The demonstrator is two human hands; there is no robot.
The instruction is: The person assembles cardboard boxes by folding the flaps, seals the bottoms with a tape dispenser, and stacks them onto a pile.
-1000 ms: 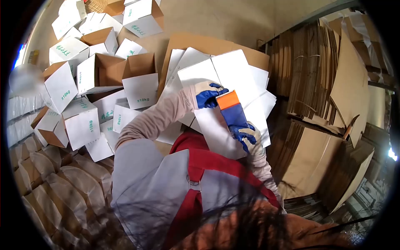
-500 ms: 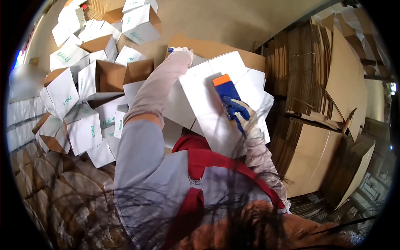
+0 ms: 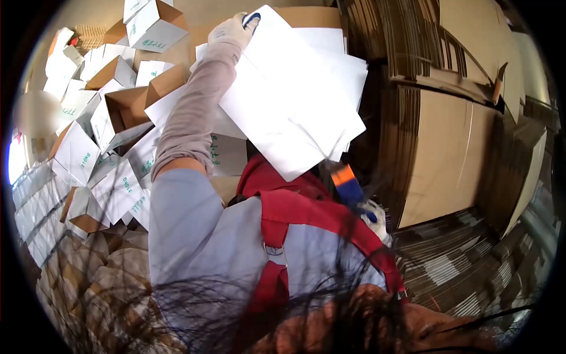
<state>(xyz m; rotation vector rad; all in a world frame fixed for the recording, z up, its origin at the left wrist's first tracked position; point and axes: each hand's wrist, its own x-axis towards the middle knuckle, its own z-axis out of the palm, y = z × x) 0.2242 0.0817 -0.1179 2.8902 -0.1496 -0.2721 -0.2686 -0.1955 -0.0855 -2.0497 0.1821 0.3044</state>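
Observation:
At the top centre my left hand (image 3: 236,30), in a white and blue glove, is closed on the upper left corner of a white sheet (image 3: 283,94). That sheet slants over other white sheets (image 3: 354,76) in front of my body. My right hand (image 3: 372,217), gloved as well, is low at the right near my apron, closed round a blue tool (image 3: 349,190) with an orange end. The tool is apart from the sheet's lower right edge. Its lower part and some of my fingers are hidden.
White boxes (image 3: 76,154) with green writing, several with brown insides showing, are heaped at the left. Stacks of flat brown cardboard (image 3: 451,156) stand at the right. More cardboard (image 3: 460,262) lies at the lower right. Brown packed pieces (image 3: 97,271) fill the lower left.
My right hand has drawn the blue tool off the white sheet, down towards my body. My left hand has closed on the sheet's corner, and the sheet is tilted differently. The view has shifted.

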